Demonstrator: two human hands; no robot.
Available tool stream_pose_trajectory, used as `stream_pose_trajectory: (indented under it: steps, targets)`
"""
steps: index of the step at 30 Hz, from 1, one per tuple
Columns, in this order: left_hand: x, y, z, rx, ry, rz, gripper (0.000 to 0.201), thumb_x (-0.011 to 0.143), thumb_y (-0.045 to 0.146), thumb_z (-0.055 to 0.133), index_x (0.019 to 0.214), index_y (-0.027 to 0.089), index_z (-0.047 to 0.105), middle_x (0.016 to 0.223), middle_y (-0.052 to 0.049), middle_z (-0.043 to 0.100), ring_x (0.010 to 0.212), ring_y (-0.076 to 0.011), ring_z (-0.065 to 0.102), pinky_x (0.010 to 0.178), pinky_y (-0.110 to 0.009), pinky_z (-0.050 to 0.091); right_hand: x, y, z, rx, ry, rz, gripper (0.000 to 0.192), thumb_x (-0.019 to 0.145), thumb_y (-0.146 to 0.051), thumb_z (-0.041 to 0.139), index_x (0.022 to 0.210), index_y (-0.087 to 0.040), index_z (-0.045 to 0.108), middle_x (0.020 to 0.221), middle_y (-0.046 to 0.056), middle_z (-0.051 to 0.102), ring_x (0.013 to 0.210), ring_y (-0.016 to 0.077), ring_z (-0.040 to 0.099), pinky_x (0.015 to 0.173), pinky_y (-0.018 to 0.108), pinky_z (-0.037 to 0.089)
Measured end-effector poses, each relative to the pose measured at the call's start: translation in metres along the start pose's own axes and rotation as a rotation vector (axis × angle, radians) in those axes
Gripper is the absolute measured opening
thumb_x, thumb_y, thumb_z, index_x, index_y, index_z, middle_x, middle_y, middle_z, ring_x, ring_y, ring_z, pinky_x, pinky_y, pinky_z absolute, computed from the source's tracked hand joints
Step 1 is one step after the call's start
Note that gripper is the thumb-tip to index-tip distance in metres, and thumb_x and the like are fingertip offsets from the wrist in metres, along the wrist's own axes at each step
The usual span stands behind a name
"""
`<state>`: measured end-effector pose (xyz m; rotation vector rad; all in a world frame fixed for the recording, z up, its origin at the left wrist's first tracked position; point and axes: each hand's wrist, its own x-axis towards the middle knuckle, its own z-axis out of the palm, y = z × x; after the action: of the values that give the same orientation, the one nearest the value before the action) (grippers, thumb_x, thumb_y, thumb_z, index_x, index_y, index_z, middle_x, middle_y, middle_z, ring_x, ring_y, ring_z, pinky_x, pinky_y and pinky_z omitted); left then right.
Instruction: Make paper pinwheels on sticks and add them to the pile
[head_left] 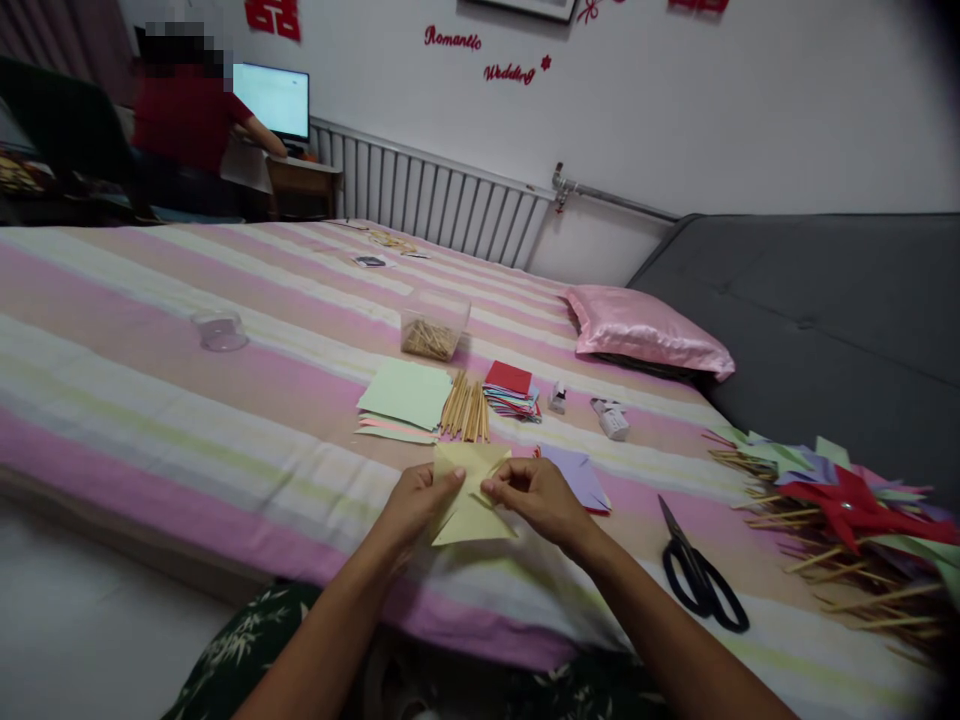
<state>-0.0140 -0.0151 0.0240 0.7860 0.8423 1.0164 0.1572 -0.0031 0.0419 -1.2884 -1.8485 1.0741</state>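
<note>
A pale yellow sheet of paper [471,522] with slits at its corners is held between my two hands over the bed's edge. My left hand [418,502] pinches its left side, thumb on top. On the right side, the fingertips of my right hand [541,497] grip the paper near a cut. Just beyond lie a stack of light green sheets [407,393], a row of thin wooden sticks [465,408] and a pile of small coloured squares topped with red [510,378]. Purple paper [574,475] with cut corners rests beside my right hand.
Black-handled scissors [697,570] lie open at the right, near a heap of finished paper pinwheels [847,505]. Farther back are a clear box of sticks [433,325], two small containers, a clear lid [221,330] and a pink pillow [649,328]. A person [180,125] sits at a monitor.
</note>
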Motion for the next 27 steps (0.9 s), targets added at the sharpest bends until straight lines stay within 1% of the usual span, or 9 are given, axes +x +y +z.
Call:
stream_pose_trajectory:
  steps: [4, 8, 14, 21, 27]
  targets:
    - [-0.0019, 0.0015, 0.0023, 0.001, -0.012, -0.008, 0.044, 0.056, 0.047, 0.075, 0.079, 0.010, 0.071, 0.063, -0.006, 0.068, 0.053, -0.0154, 0.058, 0.053, -0.024, 0.042, -0.0012, -0.0030, 0.0018, -0.035, 0.039, 0.031, 0.026, 0.074, -0.038, 0.062, 0.067, -0.014, 0.064, 0.065, 0.005, 0.066, 0.058, 0.0141, 0.059, 0.053, 0.023, 0.043]
    - [-0.0015, 0.0009, 0.0015, 0.032, -0.011, 0.011, 0.043, 0.057, 0.046, 0.074, 0.080, 0.009, 0.071, 0.064, -0.007, 0.069, 0.056, -0.0164, 0.059, 0.055, -0.024, 0.042, -0.0013, -0.0025, 0.0029, -0.059, 0.080, 0.057, 0.026, 0.073, -0.039, 0.062, 0.067, -0.014, 0.064, 0.061, 0.004, 0.066, 0.054, 0.0144, 0.059, 0.051, 0.023, 0.043]
    - [-0.0004, 0.0002, 0.0014, 0.075, 0.005, 0.017, 0.041, 0.058, 0.041, 0.075, 0.081, 0.008, 0.071, 0.066, -0.008, 0.070, 0.058, -0.0162, 0.060, 0.056, -0.023, 0.042, -0.0018, -0.0034, 0.0025, -0.143, 0.107, 0.063, 0.024, 0.072, -0.038, 0.062, 0.067, -0.015, 0.064, 0.059, 0.004, 0.066, 0.054, 0.0146, 0.059, 0.049, 0.022, 0.041]
    - [-0.0018, 0.0016, 0.0014, 0.122, 0.030, 0.014, 0.040, 0.054, 0.034, 0.078, 0.084, 0.009, 0.071, 0.071, -0.008, 0.071, 0.062, -0.0183, 0.062, 0.058, -0.025, 0.044, -0.0017, -0.0048, 0.0035, -0.230, 0.149, 0.047, 0.024, 0.071, -0.038, 0.063, 0.064, -0.015, 0.065, 0.056, 0.003, 0.064, 0.051, 0.0131, 0.055, 0.047, 0.021, 0.036]
    - [-0.0021, 0.0001, 0.0026, 0.152, 0.072, 0.013, 0.040, 0.051, 0.031, 0.080, 0.084, 0.009, 0.071, 0.073, -0.009, 0.071, 0.061, -0.0182, 0.061, 0.054, -0.024, 0.043, -0.0031, -0.0098, 0.0040, -0.267, 0.163, 0.029, 0.020, 0.070, -0.034, 0.064, 0.064, -0.015, 0.066, 0.055, 0.002, 0.062, 0.051, 0.0123, 0.053, 0.046, 0.021, 0.034]
